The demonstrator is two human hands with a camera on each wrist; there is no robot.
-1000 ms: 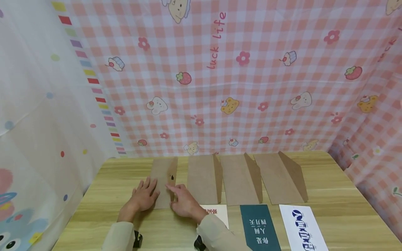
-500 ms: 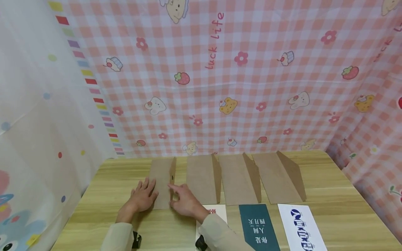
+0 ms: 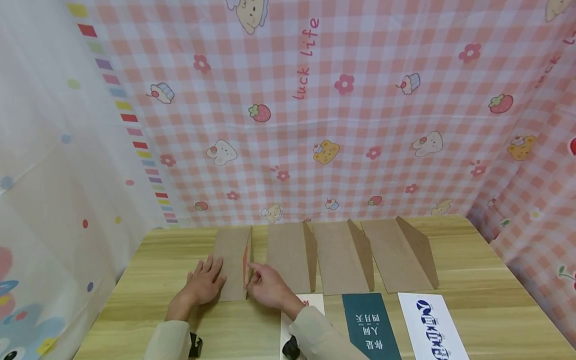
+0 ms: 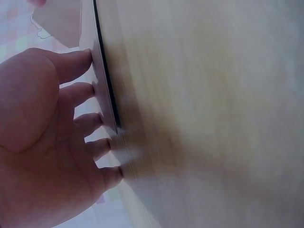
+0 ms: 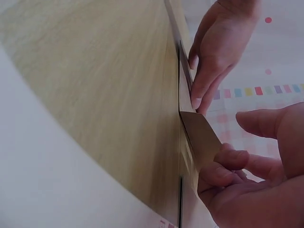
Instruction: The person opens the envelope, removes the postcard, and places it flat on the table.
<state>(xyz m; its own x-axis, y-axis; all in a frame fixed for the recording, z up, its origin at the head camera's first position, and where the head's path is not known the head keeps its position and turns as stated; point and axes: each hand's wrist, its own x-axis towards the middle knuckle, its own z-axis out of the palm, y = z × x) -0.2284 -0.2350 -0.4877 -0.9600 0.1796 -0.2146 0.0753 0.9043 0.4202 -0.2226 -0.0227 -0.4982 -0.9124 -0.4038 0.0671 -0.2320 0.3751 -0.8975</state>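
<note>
At the left of the table, in the head view, lies a brown paper envelope (image 3: 228, 270) with its pointed flap (image 3: 249, 245) standing up along the right side. An orange-red strip shows along that flap. My left hand (image 3: 204, 281) rests on the envelope's left part with fingers spread; in the left wrist view its fingertips (image 4: 85, 90) press on the edge. My right hand (image 3: 270, 287) touches the flap from the right. In the right wrist view, its bent fingers (image 5: 221, 173) are against the brown flap (image 5: 202, 135), with the thumb (image 5: 259, 123) apart from it.
Three more brown envelopes (image 3: 288, 255) with flaps unfolded lie in a row to the right. In front of them are a cream card (image 3: 315, 302) partly under my right forearm, a dark green card (image 3: 371, 325) and a white card (image 3: 432, 325). A checked cloth (image 3: 288, 125) hangs behind the table.
The envelope's flap has risen from leaning right, and its orange-red strip has come into view. My right hand has shifted slightly right to the flap's outer side. The left hand stays in place.
</note>
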